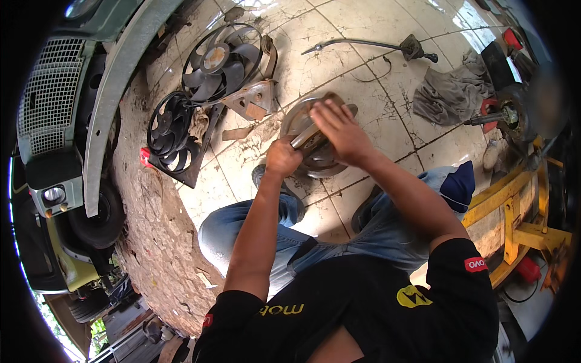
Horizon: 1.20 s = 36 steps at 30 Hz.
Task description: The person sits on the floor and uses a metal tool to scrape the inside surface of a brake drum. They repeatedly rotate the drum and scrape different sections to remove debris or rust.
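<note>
The round metal part (319,163) lies on the tiled floor (378,130), beneath both hands. The left hand (284,157) is curled around the near end of a narrow metal piece (304,138). The right hand (342,130) extends flat above the part, fingers straight and slightly blurred; from my position, its contact cannot be confirmed. Radiator fans (216,58) lie leftward, a grey rag (451,92) rightward.

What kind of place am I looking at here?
Probably a vehicle repair workshop: there's a vehicle grille at the far left, a large black fan lying loose, and a round metal part being handled near the middle.
</note>
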Available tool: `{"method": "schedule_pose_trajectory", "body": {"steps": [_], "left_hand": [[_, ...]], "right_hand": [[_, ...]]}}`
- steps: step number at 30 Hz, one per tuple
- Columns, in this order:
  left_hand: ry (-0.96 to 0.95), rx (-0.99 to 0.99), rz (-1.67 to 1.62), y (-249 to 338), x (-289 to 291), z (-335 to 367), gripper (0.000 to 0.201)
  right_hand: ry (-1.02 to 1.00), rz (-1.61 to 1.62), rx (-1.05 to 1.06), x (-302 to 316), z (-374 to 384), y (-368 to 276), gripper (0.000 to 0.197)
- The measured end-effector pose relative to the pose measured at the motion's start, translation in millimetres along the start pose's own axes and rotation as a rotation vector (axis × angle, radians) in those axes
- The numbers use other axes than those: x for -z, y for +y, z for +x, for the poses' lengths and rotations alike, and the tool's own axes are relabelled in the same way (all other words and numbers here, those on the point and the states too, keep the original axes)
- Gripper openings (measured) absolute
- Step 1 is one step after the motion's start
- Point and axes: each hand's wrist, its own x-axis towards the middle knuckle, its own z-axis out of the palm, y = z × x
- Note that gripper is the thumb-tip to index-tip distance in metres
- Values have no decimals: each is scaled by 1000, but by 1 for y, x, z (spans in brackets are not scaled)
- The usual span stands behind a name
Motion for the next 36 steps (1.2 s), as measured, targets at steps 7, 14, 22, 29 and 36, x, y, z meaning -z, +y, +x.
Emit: {"method": "schedule_pose_trajectory", "body": {"steps": [7,14,22,29,36], "left_hand": [[11,-12,-27,16,-3,-18,48],[41,-85,-91,38,-7,-42,47],[-4,61,-117,16,-13,-28,47],[19,-21,-79,9,-18,-28,47],[59,-39,-79,10,-19,-26,46]], "right_hand": [[42,25,49,9,-9,-32,85],[29,311,-502,9,-17,16,87],[42,208,-134,12,-19,-9,90],[27,42,-40,8,-24,-35,83],[-95,229,-589,19,-14,13,81]]}}
